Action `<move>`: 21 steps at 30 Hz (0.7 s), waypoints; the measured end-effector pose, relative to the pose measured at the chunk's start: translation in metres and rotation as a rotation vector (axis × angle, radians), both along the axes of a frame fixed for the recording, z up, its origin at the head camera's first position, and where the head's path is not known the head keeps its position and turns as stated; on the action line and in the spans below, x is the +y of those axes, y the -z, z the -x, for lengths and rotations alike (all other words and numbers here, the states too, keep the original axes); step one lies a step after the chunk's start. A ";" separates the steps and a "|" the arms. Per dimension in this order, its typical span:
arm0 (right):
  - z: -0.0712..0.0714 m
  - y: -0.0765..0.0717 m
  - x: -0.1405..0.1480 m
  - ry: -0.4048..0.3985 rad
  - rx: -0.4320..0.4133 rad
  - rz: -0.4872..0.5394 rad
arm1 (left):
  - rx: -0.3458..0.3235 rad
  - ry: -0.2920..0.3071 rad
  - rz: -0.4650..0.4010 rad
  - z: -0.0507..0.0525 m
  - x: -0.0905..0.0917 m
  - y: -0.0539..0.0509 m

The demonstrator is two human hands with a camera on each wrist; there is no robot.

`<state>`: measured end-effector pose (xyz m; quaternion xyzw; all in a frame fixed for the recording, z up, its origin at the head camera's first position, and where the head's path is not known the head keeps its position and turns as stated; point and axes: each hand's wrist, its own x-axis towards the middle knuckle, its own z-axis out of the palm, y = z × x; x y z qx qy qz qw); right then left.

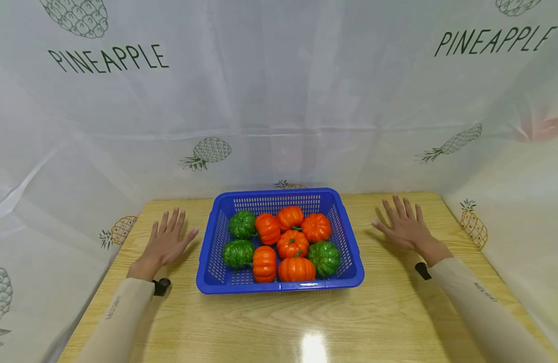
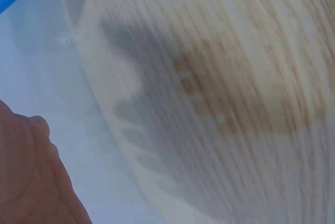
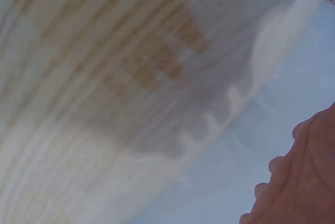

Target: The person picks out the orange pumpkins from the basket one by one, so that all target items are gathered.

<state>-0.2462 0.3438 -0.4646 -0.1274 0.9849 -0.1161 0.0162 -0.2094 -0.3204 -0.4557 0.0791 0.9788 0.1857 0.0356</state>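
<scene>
A blue plastic basket (image 1: 279, 287) with slotted walls stands on the table between the two hands. Inside lie several small orange pumpkins (image 1: 292, 244) and three green ones, such as the green pumpkin (image 1: 324, 258) at the right. To the left of the basket, the left hand (image 1: 164, 244) is held palm down with its fingers spread, touching nothing but air. On the other side the right hand (image 1: 405, 227) is likewise spread and holds nothing. Shadows of both hands fall on the tabletop in the wrist views, where only part of each palm (image 2: 31, 177) shows.
The wooden table (image 1: 260, 322) has a glossy light spot near its front. A white curtain (image 1: 279, 91) printed with pineapples hangs behind the table and along both sides. Black straps (image 1: 161, 287) sit at the wrists, below beige sleeves (image 1: 478, 307).
</scene>
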 end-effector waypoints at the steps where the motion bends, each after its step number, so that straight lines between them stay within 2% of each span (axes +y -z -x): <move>1: 0.000 -0.001 0.000 -0.004 0.011 0.003 | -0.001 0.002 0.000 0.000 0.001 -0.002; 7: -0.001 -0.014 -0.007 -0.041 0.092 0.026 | 0.013 0.009 0.003 0.001 0.001 -0.006; 12: -0.004 -0.030 -0.020 -0.068 0.135 0.010 | 0.005 0.018 -0.035 0.002 0.002 -0.012; 17: -0.010 -0.049 -0.037 -0.106 0.148 0.002 | -0.014 0.030 -0.069 0.003 0.003 -0.016; 21: -0.015 -0.061 -0.053 -0.144 0.157 -0.012 | -0.030 0.035 -0.093 0.002 0.008 -0.024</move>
